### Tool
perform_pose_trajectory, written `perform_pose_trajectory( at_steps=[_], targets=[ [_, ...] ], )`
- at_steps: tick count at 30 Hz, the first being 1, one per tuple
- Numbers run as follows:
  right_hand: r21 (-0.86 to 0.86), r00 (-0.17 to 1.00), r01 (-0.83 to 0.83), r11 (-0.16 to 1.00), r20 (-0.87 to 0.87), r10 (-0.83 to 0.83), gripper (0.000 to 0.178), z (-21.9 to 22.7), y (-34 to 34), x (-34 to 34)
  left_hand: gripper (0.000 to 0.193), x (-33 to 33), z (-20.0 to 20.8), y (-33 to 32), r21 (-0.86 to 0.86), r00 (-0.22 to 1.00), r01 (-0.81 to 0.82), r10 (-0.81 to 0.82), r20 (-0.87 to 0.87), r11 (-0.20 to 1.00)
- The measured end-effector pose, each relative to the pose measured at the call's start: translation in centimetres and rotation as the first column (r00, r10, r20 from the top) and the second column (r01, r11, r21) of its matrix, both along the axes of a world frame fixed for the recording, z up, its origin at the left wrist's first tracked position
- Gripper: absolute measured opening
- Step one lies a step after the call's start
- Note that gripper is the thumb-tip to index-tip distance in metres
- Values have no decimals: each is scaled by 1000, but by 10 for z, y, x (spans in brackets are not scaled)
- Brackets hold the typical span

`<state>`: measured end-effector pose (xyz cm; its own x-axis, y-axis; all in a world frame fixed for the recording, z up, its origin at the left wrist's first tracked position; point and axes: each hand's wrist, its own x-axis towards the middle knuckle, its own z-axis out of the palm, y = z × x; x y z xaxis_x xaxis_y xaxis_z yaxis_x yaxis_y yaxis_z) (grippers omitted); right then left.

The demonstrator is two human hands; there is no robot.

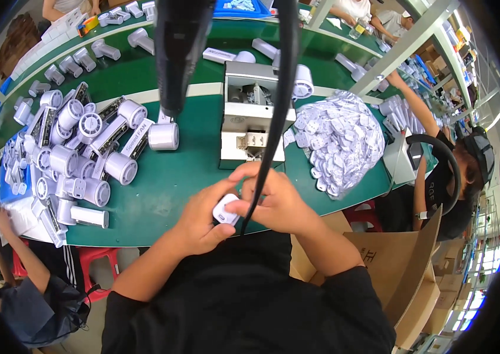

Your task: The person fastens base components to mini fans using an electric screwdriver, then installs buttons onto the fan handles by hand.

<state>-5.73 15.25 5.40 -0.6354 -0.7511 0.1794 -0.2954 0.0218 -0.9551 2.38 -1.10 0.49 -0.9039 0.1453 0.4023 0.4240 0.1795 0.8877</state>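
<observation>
Both my hands meet near the table's front edge, around a small white plastic piece (225,210) with a rounded end and a dark slot. My left hand (197,219) wraps it from the left. My right hand (279,203) has its thumb pressed on the piece, its other fingers curled above. How far the piece extends inside my hands is hidden. Just beyond them stands a metal bench fixture (239,125) with a clamp-like block on its front. To its right is a heap of small white plastic caps (341,138) in a clear bag.
Handheld fans (90,127) with exposed circuit boards pile up on the left. A dark hanging tool (180,59) and a black cable (279,94) cross the view. More fans (106,49) lie on the green belt behind. Co-workers sit at both sides; a cardboard box (391,259) stands at right.
</observation>
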Motion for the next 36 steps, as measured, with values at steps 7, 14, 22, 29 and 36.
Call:
perform_pose_trajectory(
  at_steps=[7, 14, 22, 29, 36],
  targets=[
    [-720, 781, 201, 664, -292, -553, 74, 33, -23, -38, 48, -5, -3, -4, 143, 996, 67, -59, -59, 987],
    [-520, 946, 307, 797, 79, -314, 46, 59, -33, -46, 53, -2, -11, -3, 91, 990, -33, 45, -134, 995],
    [-581, 924, 375, 722, 170, -343, 20, 19, -20, -63, 59, -3, -27, 3, 215, 988, -52, 82, -134, 975],
    [-578, 940, 340, 742, 236, -246, 39, 33, -6, -40, 60, -4, -23, 9, 12, 983, -131, 131, -125, 991],
    [-792, 999, 5, 611, 35, 38, 56, 79, 16, -2, 59, -8, -7, 17, -123, 989, -114, 101, -107, 986]
  ],
)
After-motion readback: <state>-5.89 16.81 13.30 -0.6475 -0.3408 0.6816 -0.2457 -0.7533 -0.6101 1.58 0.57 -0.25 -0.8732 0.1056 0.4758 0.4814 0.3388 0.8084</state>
